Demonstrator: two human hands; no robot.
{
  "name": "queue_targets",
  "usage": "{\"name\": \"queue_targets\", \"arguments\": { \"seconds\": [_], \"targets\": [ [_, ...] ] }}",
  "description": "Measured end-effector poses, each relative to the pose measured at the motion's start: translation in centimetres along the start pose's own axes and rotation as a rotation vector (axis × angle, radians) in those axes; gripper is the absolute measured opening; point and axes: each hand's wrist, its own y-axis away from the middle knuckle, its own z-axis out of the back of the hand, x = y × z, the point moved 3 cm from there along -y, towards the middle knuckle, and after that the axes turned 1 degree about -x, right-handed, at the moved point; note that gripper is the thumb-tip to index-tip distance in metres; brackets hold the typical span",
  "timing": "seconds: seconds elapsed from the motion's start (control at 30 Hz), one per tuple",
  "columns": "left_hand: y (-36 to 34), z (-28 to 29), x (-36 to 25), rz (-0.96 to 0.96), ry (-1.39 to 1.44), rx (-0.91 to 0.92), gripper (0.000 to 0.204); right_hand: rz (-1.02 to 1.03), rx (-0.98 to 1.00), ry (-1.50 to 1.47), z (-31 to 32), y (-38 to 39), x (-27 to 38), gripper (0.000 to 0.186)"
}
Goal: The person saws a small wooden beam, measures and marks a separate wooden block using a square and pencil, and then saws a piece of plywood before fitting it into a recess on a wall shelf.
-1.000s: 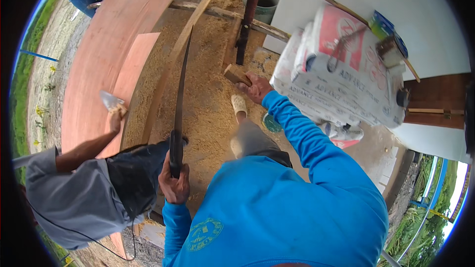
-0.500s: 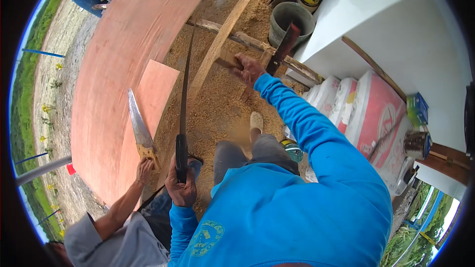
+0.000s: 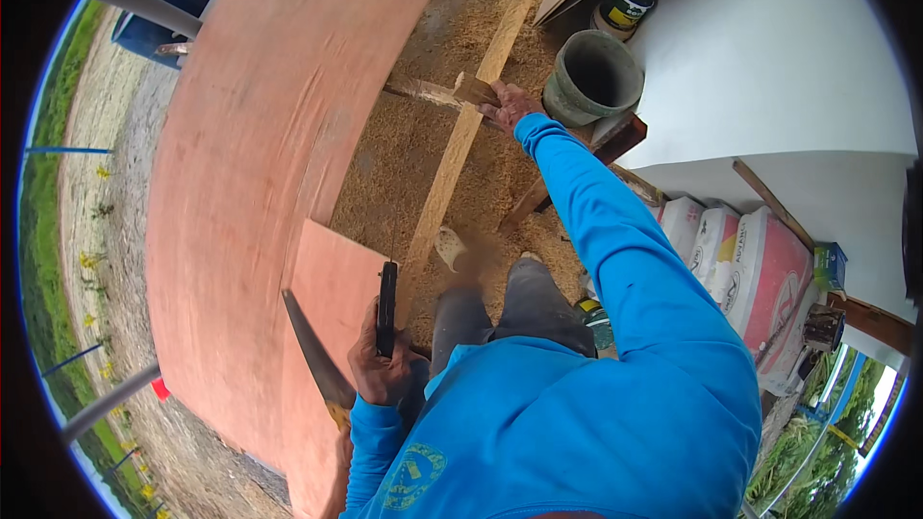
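My left hand is closed round the black handle of a handsaw. Its blade, plain half a second ago, is nearly edge-on now and hardly shows. Farther off, my right hand grips a small wooden block, which lies across a long, pale wooden strip. Whether the block touches the strip I cannot tell for sure. Left of my left hand is a second handsaw with a wooden handle; the other person's arm beside it is mostly hidden by my sleeve.
A large reddish plywood sheet fills the left, with a smaller plywood piece on it. Sawdust covers the ground. At the right are a grey bucket, a dark-ended timber, stacked sacks and a white wall.
My right hand has carried the block onto the long strip. The saw in my left hand has turned, its blade now edge-on. The other person's saw has come nearer my left hand. The view has shifted.
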Motion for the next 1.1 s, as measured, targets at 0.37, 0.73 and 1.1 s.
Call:
{"name": "queue_targets", "arguments": {
  "seconds": [0.37, 0.73, 1.1],
  "targets": [
    [-6.0, 0.0, 1.6, -0.010, -0.118, 0.168, 0.045, -0.191, 0.003, -0.027, -6.4, -4.5, -7.9, 0.052],
    [-9.8, -7.6, 0.1, 0.126, -0.045, 0.288, 0.045, -0.206, 0.282, -0.127, -9.0, -6.0, -10.1, 0.051],
    [-11.6, -8.9, 0.1, 0.079, -0.104, 0.248, 0.042, -0.085, 0.379, -0.140, -9.6, -3.6, -11.8, 0.050]
  ]
}}
